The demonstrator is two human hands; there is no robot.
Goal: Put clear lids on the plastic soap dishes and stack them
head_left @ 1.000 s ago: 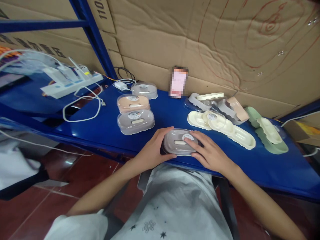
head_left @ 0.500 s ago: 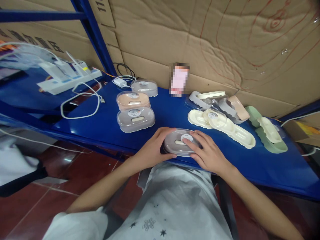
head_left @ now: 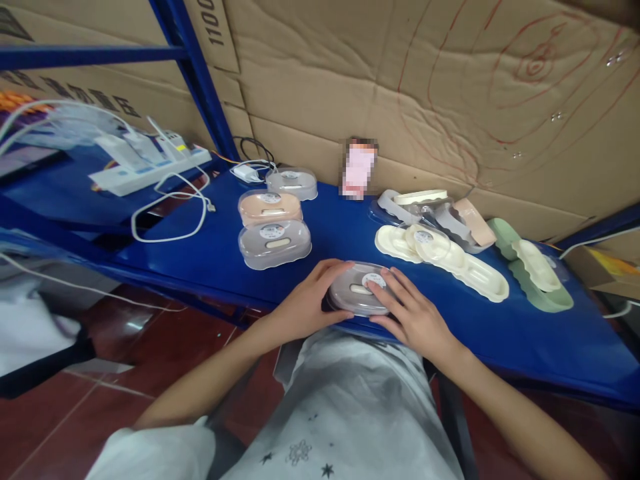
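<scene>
Even, moderately bright light, seemingly from overhead, puts soft glare on the glossy blue table (head_left: 215,257). Edges curve with wide-angle distortion; the left margin is blurred, shadows faint.

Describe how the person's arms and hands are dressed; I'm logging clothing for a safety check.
Both forearms are bare, with no gloves, rings, watch or bands visible on the left hand or the right hand. A short white sleeve covers the left upper arm. The right sleeve is out of view.
</scene>
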